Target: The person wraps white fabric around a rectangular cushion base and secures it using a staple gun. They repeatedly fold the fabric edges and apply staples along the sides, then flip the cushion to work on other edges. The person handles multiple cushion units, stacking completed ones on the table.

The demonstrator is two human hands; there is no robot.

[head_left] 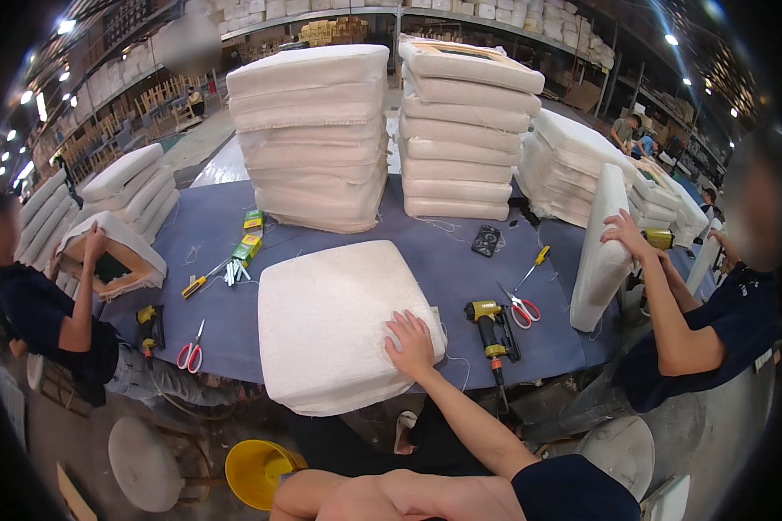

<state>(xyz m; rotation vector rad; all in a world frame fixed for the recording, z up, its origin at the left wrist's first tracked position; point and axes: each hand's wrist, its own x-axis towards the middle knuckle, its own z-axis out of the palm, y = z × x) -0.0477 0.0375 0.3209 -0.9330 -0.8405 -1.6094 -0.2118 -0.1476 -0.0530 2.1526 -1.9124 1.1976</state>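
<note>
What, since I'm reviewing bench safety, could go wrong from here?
The white cushion seems to overhang the near edge of the table; a push from the right hand could tip it. The air gun beside it lies near that edge, hose hanging off; a snag might drag it down. A tall, uneven cushion stack behind might topple if bumped.

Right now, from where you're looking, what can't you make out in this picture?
All in the head view:
The person's left hand: not visible; cut off by the lower edge or hidden, I can't tell which.
Underside of the white cushion: hidden by the cushion itself.
Patch under the right hand: covered by palm and fingers.
Print on the green-and-yellow boxes: too small.
Co-worker at the right: face blurred.
</note>
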